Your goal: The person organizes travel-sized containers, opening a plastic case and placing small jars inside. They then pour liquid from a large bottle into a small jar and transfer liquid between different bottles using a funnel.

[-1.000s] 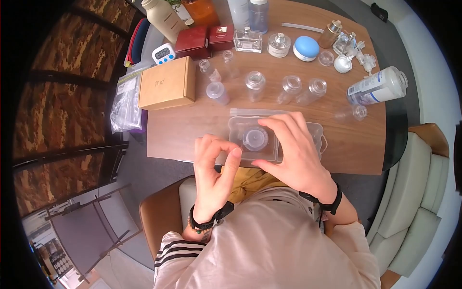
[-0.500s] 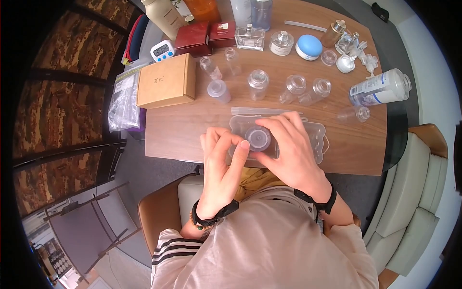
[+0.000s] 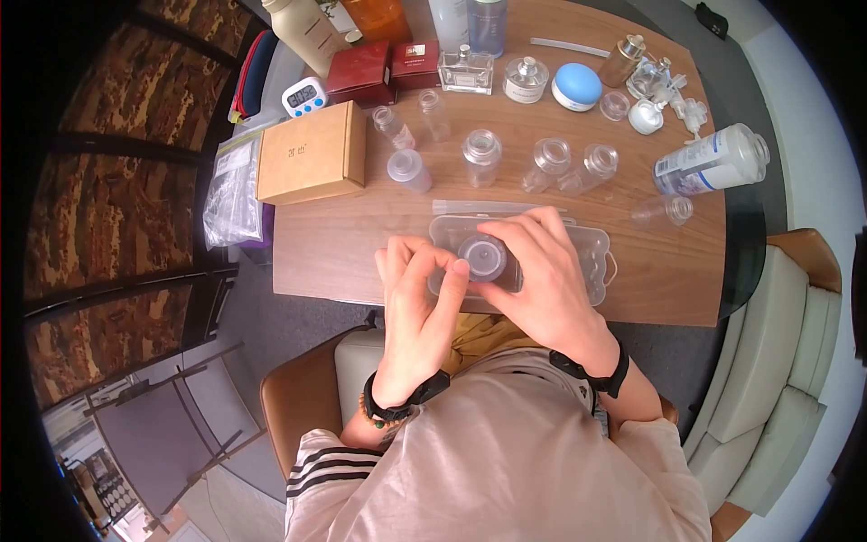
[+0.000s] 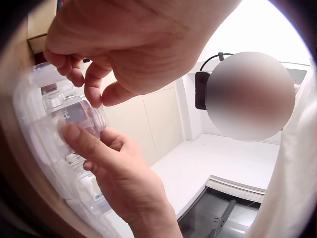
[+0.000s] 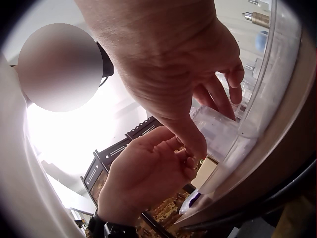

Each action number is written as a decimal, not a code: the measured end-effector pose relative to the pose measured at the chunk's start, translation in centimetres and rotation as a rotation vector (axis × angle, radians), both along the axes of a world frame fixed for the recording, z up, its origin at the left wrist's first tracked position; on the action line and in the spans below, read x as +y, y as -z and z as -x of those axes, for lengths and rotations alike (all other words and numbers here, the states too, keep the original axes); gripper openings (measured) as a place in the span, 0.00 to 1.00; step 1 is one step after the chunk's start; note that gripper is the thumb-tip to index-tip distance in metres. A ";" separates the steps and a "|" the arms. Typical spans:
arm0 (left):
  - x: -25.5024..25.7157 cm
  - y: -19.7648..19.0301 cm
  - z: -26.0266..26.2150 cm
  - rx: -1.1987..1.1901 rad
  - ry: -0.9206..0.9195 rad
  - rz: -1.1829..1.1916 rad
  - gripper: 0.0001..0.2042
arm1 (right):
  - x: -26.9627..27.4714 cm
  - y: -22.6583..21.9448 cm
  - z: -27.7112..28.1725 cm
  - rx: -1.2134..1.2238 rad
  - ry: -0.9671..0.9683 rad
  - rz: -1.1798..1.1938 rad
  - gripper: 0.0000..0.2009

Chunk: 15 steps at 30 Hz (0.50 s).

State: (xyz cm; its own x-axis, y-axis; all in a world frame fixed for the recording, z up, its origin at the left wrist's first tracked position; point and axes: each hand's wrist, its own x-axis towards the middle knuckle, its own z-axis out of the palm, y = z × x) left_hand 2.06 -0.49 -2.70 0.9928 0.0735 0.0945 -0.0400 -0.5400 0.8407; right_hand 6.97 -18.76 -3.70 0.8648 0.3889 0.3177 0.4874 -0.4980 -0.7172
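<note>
Over an open clear plastic case (image 3: 591, 248) at the table's front edge is a small clear plastic jar (image 3: 486, 259). My right hand (image 3: 548, 289) grips its sides between thumb and fingers. In the left wrist view the jar (image 4: 84, 119) is tilted, its threaded neck towards my left hand (image 4: 129, 49). From the left, my left hand (image 3: 417, 307) pinches with thumb and index finger right at the jar's rim. My right hand (image 4: 124, 173) wraps the jar's body from below in that view. Part of the jar hides behind my right thumb in the right wrist view.
Several empty clear bottles (image 3: 482, 161) stand beyond the case. A cardboard box (image 3: 312, 152) and a timer (image 3: 304, 96) are at the left. Further back are a perfume bottle (image 3: 466, 72) and a blue-lidded jar (image 3: 576, 87). A large labelled bottle (image 3: 709, 163) lies at the right.
My right thumb and fingers have closed in on the jar. My left hand has moved right, bringing its thumb and index fingertips to the jar's rim. Little differs over the last half second.
</note>
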 end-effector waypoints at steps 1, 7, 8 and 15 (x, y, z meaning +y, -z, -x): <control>0.1 0.1 0.0 0.005 0.008 0.010 0.07 | 0.0 0.1 0.0 -0.009 0.008 -0.007 0.27; 0.1 0.8 0.0 -0.005 0.035 0.119 0.07 | 0.0 0.2 0.1 -0.071 0.044 -0.013 0.26; 0.0 0.8 0.0 -0.006 0.038 0.119 0.07 | -0.1 0.1 0.1 -0.072 0.047 -0.013 0.26; 0.1 0.3 0.1 -0.047 -0.002 0.219 0.08 | -1.4 -1.5 0.4 -0.099 0.101 -0.028 0.27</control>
State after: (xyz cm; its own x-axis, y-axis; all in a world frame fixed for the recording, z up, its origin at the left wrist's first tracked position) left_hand 1.92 -0.38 -3.03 0.9874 0.0997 0.1225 -0.0811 -0.3452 0.9350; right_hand 6.55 -20.19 -2.18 0.8627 0.2916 0.4132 0.5054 -0.5285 -0.6821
